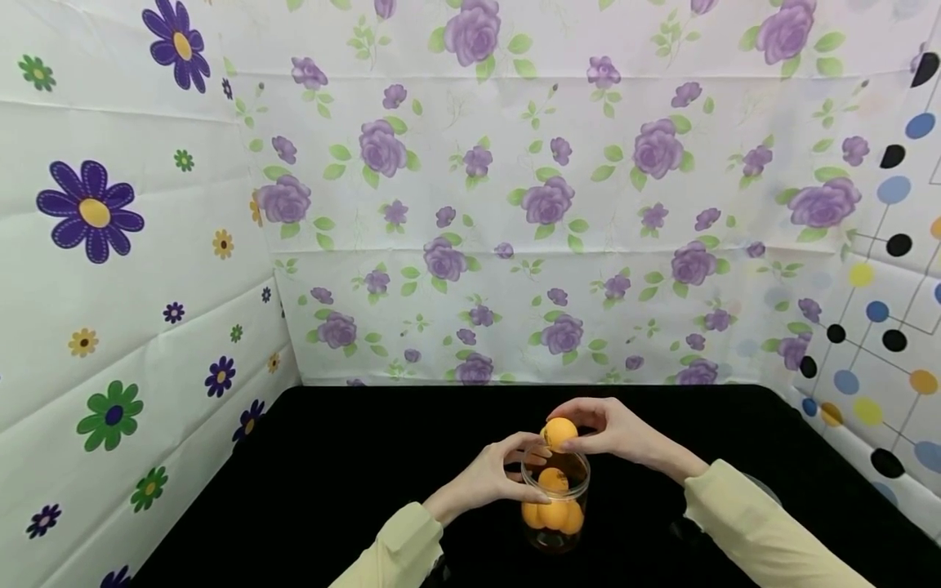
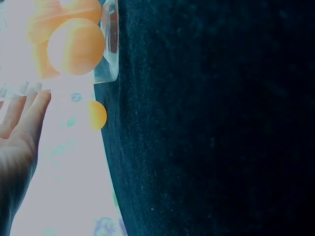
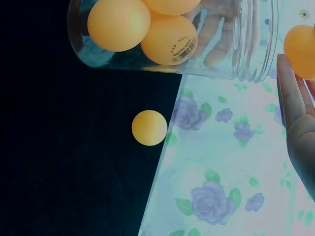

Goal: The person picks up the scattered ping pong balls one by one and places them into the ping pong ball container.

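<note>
A clear jar (image 1: pixel 555 543) with several orange ping-pong balls (image 1: pixel 554 514) inside stands upright on the black table. My left hand (image 1: pixel 487 475) holds it around the upper part from the left, thumb on the near side. Just above the jar's mouth, my right hand (image 1: pixel 616 430) pinches another orange ping-pong ball (image 1: pixel 562 434) between thumb and fingers. In the right wrist view, printing shows on one ball (image 3: pixel 170 39) behind the jar wall. A loose orange ball (image 3: pixel 149 128) lies on the table beyond the jar, also in the left wrist view.
The black table (image 1: pixel 353 457) is bordered by a purple-rose cloth (image 1: pixel 470 204) behind and patterned cloths at both sides. A clear round edge (image 1: pixel 764 487) shows partly behind my right sleeve; what it belongs to is hidden.
</note>
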`<state>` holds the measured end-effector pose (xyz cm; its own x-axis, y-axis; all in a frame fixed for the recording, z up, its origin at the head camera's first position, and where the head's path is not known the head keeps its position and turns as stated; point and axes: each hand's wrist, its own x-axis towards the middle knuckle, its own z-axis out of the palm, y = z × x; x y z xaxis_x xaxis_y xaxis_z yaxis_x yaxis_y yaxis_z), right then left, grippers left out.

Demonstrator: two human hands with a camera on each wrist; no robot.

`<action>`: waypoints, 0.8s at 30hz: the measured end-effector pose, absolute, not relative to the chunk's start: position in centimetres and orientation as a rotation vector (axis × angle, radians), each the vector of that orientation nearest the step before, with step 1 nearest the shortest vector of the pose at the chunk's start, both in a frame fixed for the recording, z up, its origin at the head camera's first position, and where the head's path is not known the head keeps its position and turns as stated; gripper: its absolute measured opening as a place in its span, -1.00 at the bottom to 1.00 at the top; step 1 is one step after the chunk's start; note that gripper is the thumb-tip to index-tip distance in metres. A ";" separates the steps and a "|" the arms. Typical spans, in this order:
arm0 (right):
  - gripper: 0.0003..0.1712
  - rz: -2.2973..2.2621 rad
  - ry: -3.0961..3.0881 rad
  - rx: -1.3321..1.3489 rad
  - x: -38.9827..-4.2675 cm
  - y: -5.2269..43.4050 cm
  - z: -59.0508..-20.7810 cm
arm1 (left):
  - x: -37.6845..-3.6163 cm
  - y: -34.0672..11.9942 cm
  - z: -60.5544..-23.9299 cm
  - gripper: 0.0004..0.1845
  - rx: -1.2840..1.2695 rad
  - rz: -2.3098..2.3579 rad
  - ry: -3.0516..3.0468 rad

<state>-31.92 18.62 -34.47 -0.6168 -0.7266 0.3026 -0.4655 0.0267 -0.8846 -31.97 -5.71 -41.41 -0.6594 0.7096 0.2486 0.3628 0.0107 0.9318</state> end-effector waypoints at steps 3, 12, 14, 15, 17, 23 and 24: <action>-0.56 -1.602 2.066 -1.252 -31.9 18.5 -34.5 | -32.0 -5.7 -41.4 -0.38 1.102 1.691 2.001; -0.52 -1.596 2.098 -1.241 -31.9 18.3 -34.4 | -32.0 -5.7 -41.4 -0.37 1.106 1.689 2.002; -0.52 -1.597 2.105 -1.240 -31.9 18.3 -34.3 | -32.0 -5.7 -41.4 -0.36 1.112 1.691 2.002; -0.52 -1.597 2.109 -1.243 -31.9 18.4 -34.3 | -32.0 -5.7 -41.4 -0.36 1.114 1.695 1.999; -0.52 -1.594 2.114 -1.252 -31.9 18.4 -34.3 | -32.0 -5.7 -41.4 -0.36 1.125 1.696 2.002; -0.55 -1.601 2.125 -1.269 -32.0 18.4 -34.3 | -32.0 -5.7 -41.5 -0.37 1.159 1.685 2.039; -0.55 -1.606 2.124 -1.274 -32.0 18.4 -34.3 | -32.0 -5.7 -41.5 -0.37 1.161 1.682 2.043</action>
